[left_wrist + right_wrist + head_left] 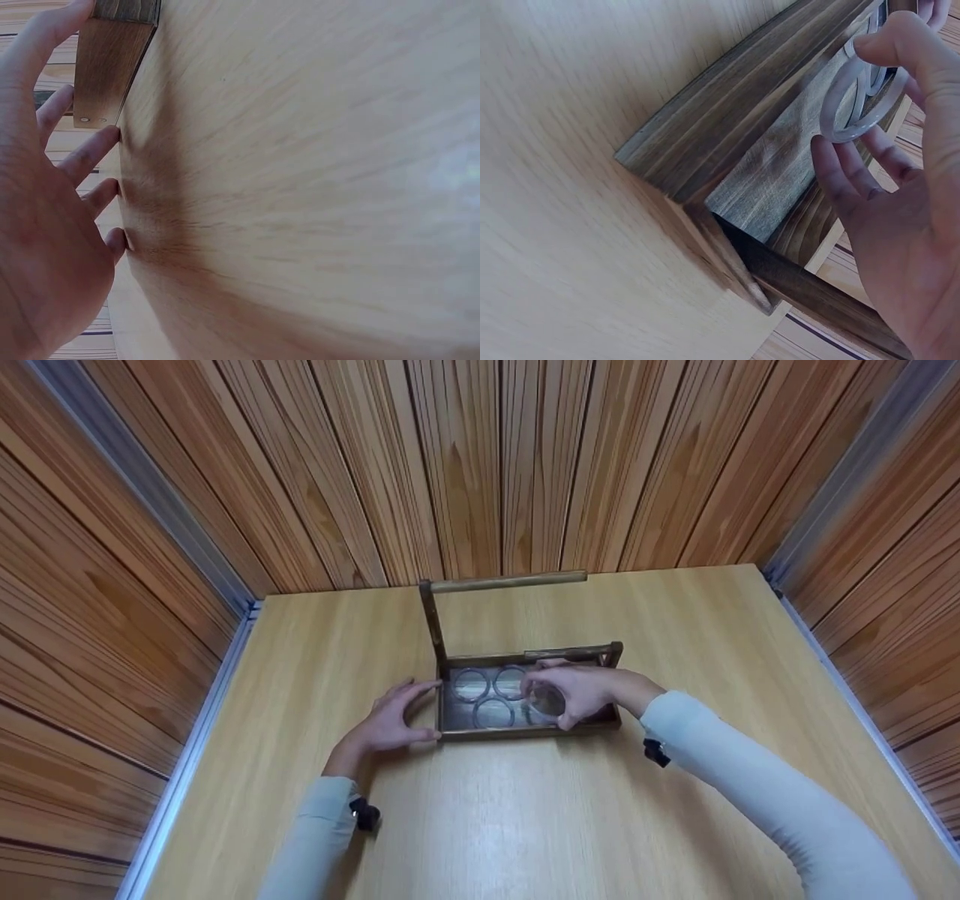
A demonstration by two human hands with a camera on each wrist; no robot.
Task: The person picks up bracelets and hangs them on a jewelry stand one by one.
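A shallow dark wooden tray (pixel 529 733) stands on the table, with an upright post (pixel 433 619) and top bar at its left end. Three pale bangles (pixel 493 712) lie flat inside it. Above the tray's right half my right hand (pixel 581 690) pinches another translucent whitish bangle (pixel 844 135) between thumb and fingers, tilted in the right wrist view. My left hand (pixel 394 718) spreads its thumb and fingers against the tray's left end. In the left wrist view the thumb meets the tray's end wall (pixel 112 64), while some fingertips rest on the table.
At the tray's right end a short post (pixel 615 654) carries a bar along the back edge. The light wooden tabletop (pixel 480 825) extends around the tray. Plank-patterned walls (pixel 472 465) enclose it behind and at both sides, with metal edging (pixel 195 757).
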